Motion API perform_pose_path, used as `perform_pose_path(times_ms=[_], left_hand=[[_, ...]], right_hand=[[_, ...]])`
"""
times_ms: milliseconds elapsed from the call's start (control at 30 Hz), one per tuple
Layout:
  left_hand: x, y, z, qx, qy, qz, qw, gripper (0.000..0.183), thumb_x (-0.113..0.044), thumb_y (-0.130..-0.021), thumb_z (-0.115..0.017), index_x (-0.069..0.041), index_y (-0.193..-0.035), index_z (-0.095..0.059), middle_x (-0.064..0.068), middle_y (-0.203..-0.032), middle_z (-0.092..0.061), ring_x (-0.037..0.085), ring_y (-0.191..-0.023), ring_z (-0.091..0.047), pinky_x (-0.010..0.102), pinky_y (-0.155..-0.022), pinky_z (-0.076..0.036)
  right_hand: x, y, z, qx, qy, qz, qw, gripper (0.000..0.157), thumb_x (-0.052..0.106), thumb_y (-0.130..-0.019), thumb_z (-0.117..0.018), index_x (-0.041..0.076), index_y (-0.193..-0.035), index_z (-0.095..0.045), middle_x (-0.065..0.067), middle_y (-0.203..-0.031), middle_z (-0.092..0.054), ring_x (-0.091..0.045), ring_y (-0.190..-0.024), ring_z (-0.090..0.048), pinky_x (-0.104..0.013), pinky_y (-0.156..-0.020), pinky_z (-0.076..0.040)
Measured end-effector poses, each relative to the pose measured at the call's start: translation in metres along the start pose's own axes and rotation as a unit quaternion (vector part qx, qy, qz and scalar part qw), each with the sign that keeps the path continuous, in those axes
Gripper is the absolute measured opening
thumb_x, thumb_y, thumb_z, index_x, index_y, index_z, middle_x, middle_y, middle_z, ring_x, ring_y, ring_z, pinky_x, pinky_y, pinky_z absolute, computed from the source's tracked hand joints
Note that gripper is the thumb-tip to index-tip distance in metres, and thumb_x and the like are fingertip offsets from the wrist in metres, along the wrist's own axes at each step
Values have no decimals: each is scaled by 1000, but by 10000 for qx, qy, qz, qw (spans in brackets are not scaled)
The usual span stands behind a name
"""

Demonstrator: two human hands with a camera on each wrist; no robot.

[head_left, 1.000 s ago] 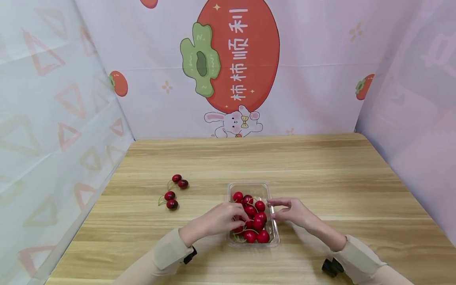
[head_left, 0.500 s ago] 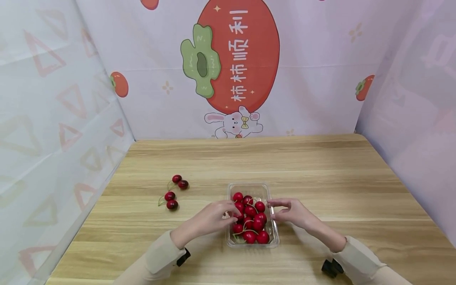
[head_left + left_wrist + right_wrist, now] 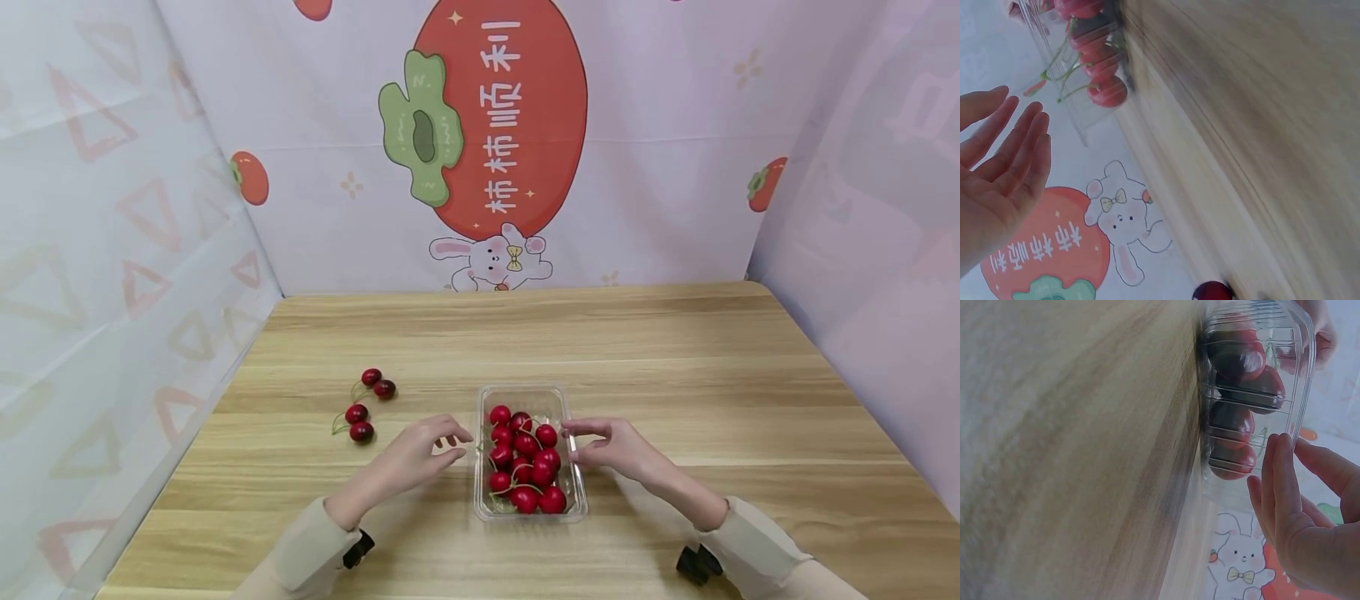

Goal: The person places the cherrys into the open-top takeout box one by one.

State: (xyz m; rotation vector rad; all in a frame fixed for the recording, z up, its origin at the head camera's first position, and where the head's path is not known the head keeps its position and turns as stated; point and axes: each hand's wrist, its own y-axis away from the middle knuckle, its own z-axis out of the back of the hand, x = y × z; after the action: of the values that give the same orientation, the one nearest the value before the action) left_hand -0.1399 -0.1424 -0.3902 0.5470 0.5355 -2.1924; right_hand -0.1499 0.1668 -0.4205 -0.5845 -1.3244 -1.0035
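1. Tub (image 3: 532,397) of cherries (image 3: 527,445) stood well inside the desk's (image 3: 660,358) far edge.
2. Left grip (image 3: 411,454) hung spread just beside the tub.
3. Right grip (image 3: 621,446), likewise spread, touched it; desk surface stretched to the right edge.

Left fingers (image 3: 447,427) drawn back — off cherries (image 3: 545,470), outside container (image 3: 532,516)

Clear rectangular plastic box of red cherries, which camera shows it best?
The head view: it looks down on nearly the whole clear rectangular plastic box and its round red cherries. The left wrist view catches only part, cut off at top; the right wrist view shows one side up close.
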Motion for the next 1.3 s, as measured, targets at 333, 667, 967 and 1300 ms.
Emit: perform_pose_path(times_ms=[333, 667, 967, 1300], left_hand=[[17, 17, 10, -360, 19, 297, 9989, 15, -6, -81, -62, -3, -95, -63, 4, -90, -62, 15, -79, -57, 26, -67, -48], [35, 36, 22, -1083, 4, 674, 9918, 16, -3, -78, -65, -3, -94, -64, 4, -90, -64, 14, -78, -58, 26, -65, -49], [50, 52, 33, -1770, 22, 1486, 9729, 15, 1, -77, -64, -3, -92, -64, 2, -81, -59, 12, -69, -55, 23, -59, -47], [74, 63, 40, -2442, -222, 1551, 9570, 18, 7, -75, -64, 2, -91, -64, 8, -86, -63, 17, -75, -57, 25, -62, -49]], right_hand=[[0, 0, 1, 30, -43, -11, 10000, 53, 13, -80, -63, -9, -125, -43, -25, -120, -50, -13, -81, -63, -26, -73, -50], [-1, 0, 0, 14, -74, -25, 10000, 52, 12, -81, -63, -8, -125, -44, -25, -121, -49, -16, -83, -63, -27, -74, -50], [2, 1, 1, 23, -120, 28, 9999, 51, 10, -81, -62, -9, -125, -43, -26, -121, -49, -16, -84, -63, -27, -74, -50], [0, 1, 0, -13, -90, -42, 10000, 53, 12, -80, -64, -7, -125, -44, -24, -120, -50, -16, -82, -63, -29, -74, -50]])
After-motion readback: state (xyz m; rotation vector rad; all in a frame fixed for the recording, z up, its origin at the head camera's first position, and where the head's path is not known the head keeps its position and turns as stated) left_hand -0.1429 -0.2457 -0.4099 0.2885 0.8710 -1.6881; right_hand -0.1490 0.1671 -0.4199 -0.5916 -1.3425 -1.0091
